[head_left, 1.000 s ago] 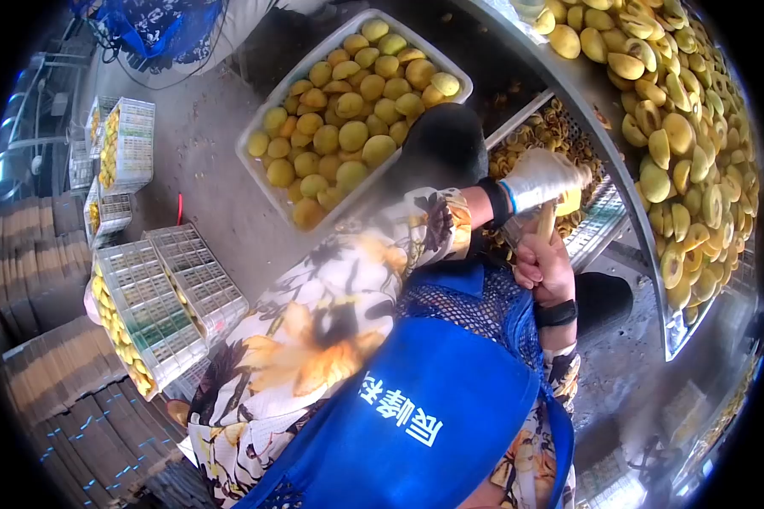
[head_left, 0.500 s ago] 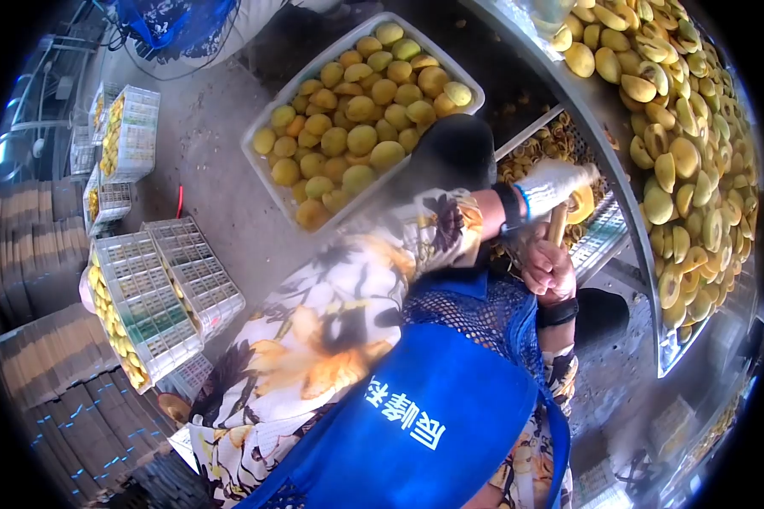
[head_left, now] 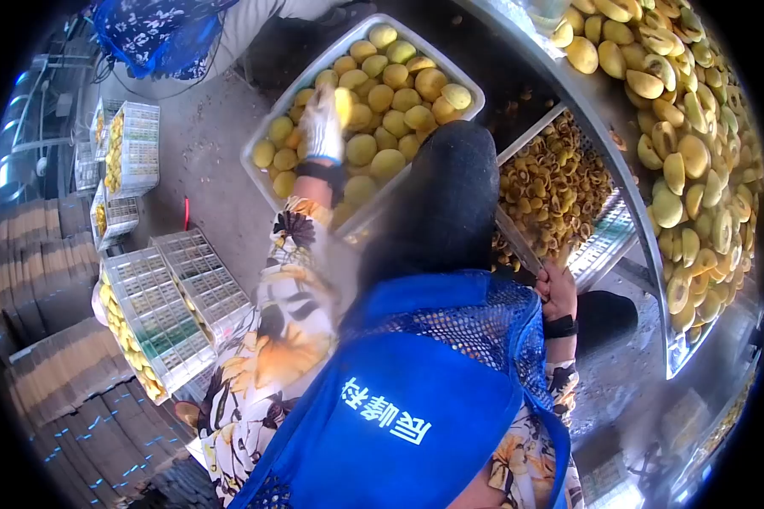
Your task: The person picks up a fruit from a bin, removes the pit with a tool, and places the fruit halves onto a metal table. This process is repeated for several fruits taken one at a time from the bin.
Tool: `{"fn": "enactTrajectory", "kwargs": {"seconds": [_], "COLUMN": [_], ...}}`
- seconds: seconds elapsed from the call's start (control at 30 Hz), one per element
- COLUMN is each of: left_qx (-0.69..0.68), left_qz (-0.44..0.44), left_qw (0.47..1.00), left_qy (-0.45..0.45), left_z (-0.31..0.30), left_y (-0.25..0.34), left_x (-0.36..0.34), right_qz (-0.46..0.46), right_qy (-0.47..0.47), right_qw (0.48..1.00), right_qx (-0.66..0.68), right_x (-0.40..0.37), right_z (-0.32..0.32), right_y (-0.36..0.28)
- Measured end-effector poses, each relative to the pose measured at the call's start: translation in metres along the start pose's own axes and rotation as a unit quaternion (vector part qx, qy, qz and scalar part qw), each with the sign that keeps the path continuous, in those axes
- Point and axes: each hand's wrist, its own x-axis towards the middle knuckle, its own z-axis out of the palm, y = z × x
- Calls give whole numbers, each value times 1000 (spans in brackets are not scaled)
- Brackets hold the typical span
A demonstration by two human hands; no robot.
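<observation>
Over a pale tray [head_left: 479,100] of whole yellow fruit, the left hand [head_left: 321,127], in a white glove, is held with its fingers partly closed about one bright yellow fruit [head_left: 342,108]; the grip is blurred. Well apart, near the knees, a narrow tool [head_left: 519,241] is held by the bare right hand [head_left: 558,291], its fingers curled shut around the near end. Just beyond that hand, a crate [head_left: 531,134] is filled with small cut pieces [head_left: 556,178]. At the right, a metal table [head_left: 587,92] is heaped with halved fruit [head_left: 692,161]. At the left, plastic crates [head_left: 165,314] of yellow fruit are stacked near piled cardboard [head_left: 59,360]. Blue patterned clothing [head_left: 157,34] is worn by another person at the top.
</observation>
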Motion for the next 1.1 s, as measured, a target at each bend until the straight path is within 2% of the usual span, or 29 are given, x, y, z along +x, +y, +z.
{"fn": "enactTrajectory", "kwargs": {"seconds": [0.03, 0.1, 0.13, 0.17, 0.23, 0.27, 0.37, 0.4, 0.47, 0.57, 0.63, 0.67, 0.77, 0.83, 0.93, 1.03, 1.1], "left_qx": [175, 258, 342, 380, 450, 472, 437, 440, 529, 450, 471, 429, 455, 478, 493, 484, 496], "left_qz": [54, 106, 99, 155, 263, 191, 235, 199, 327, 319, 324, 299, 255, 238, 242, 254, 254], "left_qw": [982, 959, 934, 912, 853, 856, 868, 876, 782, 834, 821, 852, 852, 844, 835, 837, 830], "left_qy": [44, 40, 14, -6, -45, -93, -3, -3, 43, -7, 7, -15, -48, -37, -31, -15, 3], "left_z": [-8, -8, -6, -5, -2, 1, -3, -3, -6, 6, 26, 32, 35, 40, 41, 43, 54], "left_y": [-13, -52, -61, -77, -86, -87, -70, -64, -72, -73, -84, -89, -87, -89, -91, -96, -100], "left_x": [11, 27, 31, 34, 30, 32, 23, 31, 53, 72, 93, 101, 104, 101, 97, 95, 100], "right_qz": [-2, -6, -5, -2, 2, -11, -38, -39, -31, -24, -37, -37, -31, -25, -6, 13, -8], "right_qy": [-1, -2, 2, 7, 16, 8, -3, -3, -4, -3, 3, 3, -13, -34, 9, 26, 47], "right_qw": [1000, 1000, 999, 999, 998, 996, 987, 986, 984, 979, 969, 967, 966, 969, 969, 984, 978], "right_qx": [-10, -29, -31, -38, -53, -87, -158, -164, -174, -201, -245, -251, -258, -243, -246, -178, -205], "right_x": [1, -1, -2, -2, 0, -1, 0, 4, 7, 7, 5, 6, 12, 17, 14, 13, 24], "right_z": [5, 13, 18, 22, 31, 35, 37, 37, 39, 47, 58, 59, 64, 68, 84, 91, 92], "right_y": [-1, -7, -9, -9, -12, -13, -12, -8, -3, -8, -11, -12, -10, -9, -16, -23, -25]}}
